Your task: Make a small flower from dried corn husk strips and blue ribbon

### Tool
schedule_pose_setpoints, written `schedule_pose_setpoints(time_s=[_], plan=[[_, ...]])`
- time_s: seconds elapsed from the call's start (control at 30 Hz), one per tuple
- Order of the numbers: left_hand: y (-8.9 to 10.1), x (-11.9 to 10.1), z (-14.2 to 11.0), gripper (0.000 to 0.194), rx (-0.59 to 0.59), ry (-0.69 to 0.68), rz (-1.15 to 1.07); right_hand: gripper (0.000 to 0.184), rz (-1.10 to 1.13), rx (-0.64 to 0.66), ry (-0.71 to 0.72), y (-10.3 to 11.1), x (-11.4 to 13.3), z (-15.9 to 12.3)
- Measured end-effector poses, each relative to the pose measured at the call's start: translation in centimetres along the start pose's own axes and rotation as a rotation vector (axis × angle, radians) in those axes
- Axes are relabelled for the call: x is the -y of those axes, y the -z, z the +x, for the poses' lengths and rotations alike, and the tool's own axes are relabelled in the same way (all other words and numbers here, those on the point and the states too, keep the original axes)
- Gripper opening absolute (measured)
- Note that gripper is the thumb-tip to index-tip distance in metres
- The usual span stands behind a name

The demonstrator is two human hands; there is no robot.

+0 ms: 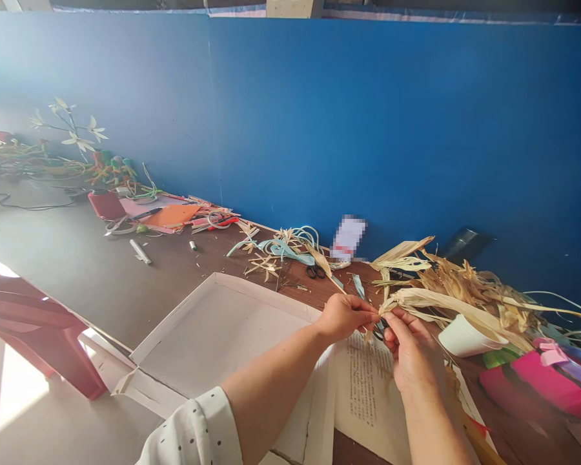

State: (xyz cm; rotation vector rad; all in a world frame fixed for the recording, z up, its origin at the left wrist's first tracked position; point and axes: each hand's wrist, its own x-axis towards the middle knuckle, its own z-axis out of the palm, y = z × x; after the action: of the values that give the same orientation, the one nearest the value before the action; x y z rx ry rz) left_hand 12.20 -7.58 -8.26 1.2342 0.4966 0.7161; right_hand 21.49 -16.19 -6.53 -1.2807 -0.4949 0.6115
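Note:
My left hand (348, 318) and my right hand (410, 342) meet above the printed paper, fingertips nearly touching. Between them they pinch the narrow end of a dried corn husk (430, 298), whose pale strip stretches off to the right. A dark looped handle shows partly behind the fingers; its kind is hidden. Just beyond my left hand lie black-handled scissors (314, 271) and a long husk piece (322, 259). A large pile of dry husks (465, 278) spreads to the right, with a white cup (465, 337) beside it.
A shallow white cardboard tray (213, 284) lies left of my hands, near printed paper (363, 387). Husk flowers (266, 265) and orange paper (177, 214) lie along the blue partition (281, 129). A pink bag (537, 387) stands right; a pink chair (43, 329) stands left.

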Motion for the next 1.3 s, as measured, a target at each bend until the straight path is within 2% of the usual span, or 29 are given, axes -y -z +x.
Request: schedule_pose_setpoints(time_s=[0.23, 0.37, 0.67, 0.83, 0.93, 1.3], plan=[[0.3, 1.1, 0.3, 0.023, -0.036, -0.117, 0.187, 0.037, -0.015, 0.017, -0.020, 0.1, -0.1, 0.2], [0.5, 1.0, 0.3, 0.021, -0.029, -0.128, 0.228, 0.037, -0.008, 0.034, -0.014, -0.1, -0.1, 0.1], [0.3, 0.0, 0.0, 0.019, 0.012, -0.054, 0.069, 0.036, -0.046, 0.025, 0.151, 0.1, -0.3, -0.2], [0.2, -0.4, -0.1, 0.023, 0.030, -0.036, 0.016, 0.037, -0.031, 0.030, 0.174, -0.1, -0.3, -0.3], [0.2, -0.2, -0.1, 0.026, 0.042, -0.040, -0.016, 0.037, 0.003, 0.037, 0.156, -0.1, -0.2, -0.3], [0.2, 0.3, 0.2, 0.025, 0.061, -0.058, -0.036, 0.043, 0.196, 0.104, -0.047, 0.2, 0.0, 0.0]])
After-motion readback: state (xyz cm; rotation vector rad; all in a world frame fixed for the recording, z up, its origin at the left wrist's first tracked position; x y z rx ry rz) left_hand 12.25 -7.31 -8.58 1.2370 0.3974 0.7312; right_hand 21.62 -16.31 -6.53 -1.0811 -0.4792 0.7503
